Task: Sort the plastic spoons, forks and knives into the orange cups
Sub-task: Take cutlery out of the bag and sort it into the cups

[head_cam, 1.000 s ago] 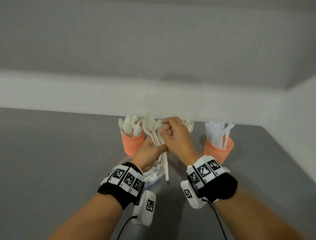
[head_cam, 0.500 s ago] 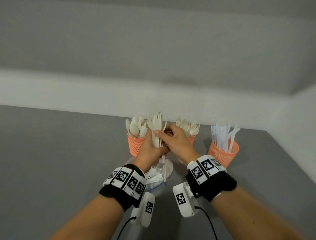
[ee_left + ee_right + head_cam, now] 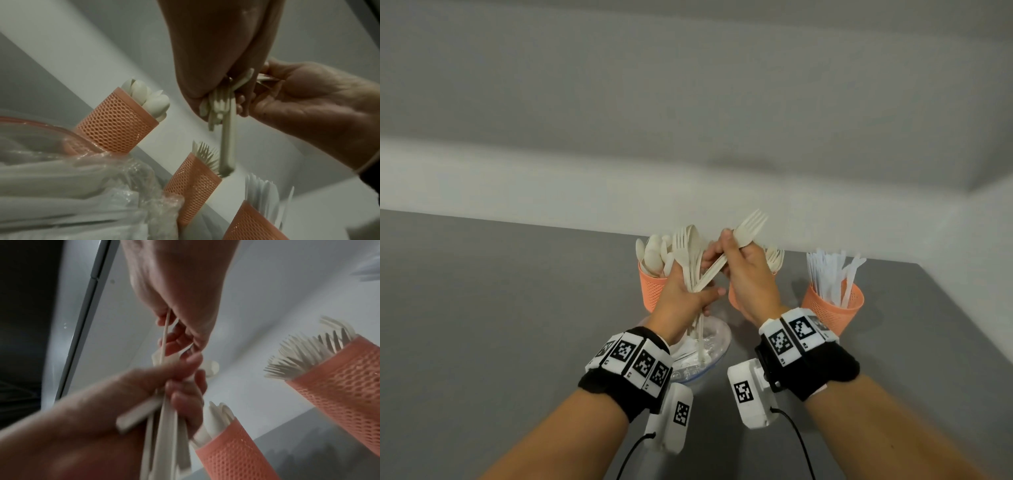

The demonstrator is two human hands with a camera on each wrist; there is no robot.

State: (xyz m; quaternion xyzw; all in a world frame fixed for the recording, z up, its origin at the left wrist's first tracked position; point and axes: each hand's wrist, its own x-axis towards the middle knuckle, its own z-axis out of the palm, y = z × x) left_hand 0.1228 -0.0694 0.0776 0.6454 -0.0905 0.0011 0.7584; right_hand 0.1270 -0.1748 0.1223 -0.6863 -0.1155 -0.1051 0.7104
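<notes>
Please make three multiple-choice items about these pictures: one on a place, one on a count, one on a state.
1. Where is the orange mesh cup of clear plastic knives?
A) rightmost B) leftmost C) middle

2. How many orange mesh cups stand on the grey table?
A) two B) three C) four

3. What does the right hand hold?
A) nothing B) a spoon C) one cream plastic fork

Key:
1 A: it stands right of the other cups.
2 B: the left wrist view shows three.
3 C: its fingers pinch the fork, while the left hand grips a bundle of cream cutlery.
</notes>
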